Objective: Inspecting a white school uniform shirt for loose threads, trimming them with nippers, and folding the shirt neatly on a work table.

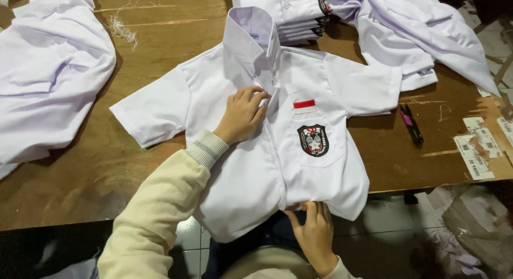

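Leftmost, a loose white cloth pile [48,70] lies on the wooden table [107,167]. Left hand [243,114] presses flat, fingers together, on the white shirt [251,167] spread at centre. Right hand [314,231] pinches its hem. Black clippers [412,124] lie right.

Cream long sleeves on both arms, soft knit fabric. Left sleeve ends in ribbed cuff, paler with grey band. Left hand [243,114] and right hand [315,233] bare, no gloves.
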